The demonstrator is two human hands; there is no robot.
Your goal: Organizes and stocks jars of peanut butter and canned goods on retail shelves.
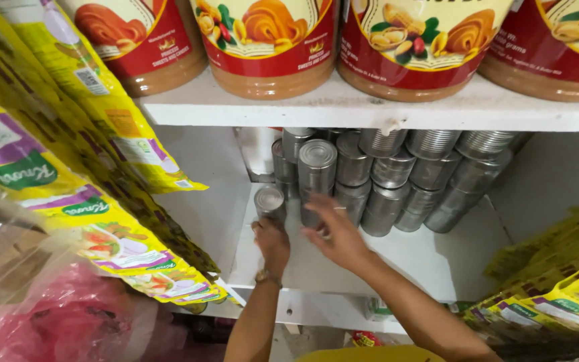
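Your left hand (pixel 273 243) grips a lone unlabelled tin can (pixel 270 204); your right hand (pixel 335 234), at its 3 o'clock, touches the stacked cans (pixel 384 179).

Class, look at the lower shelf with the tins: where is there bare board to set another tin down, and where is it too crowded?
Bare board lies on the lower shelf, right of the right hand and in front of the stacked tins, and along the front edge. The back is crowded with tins piled in tiers. The left hand is at a single tin by the left wall.
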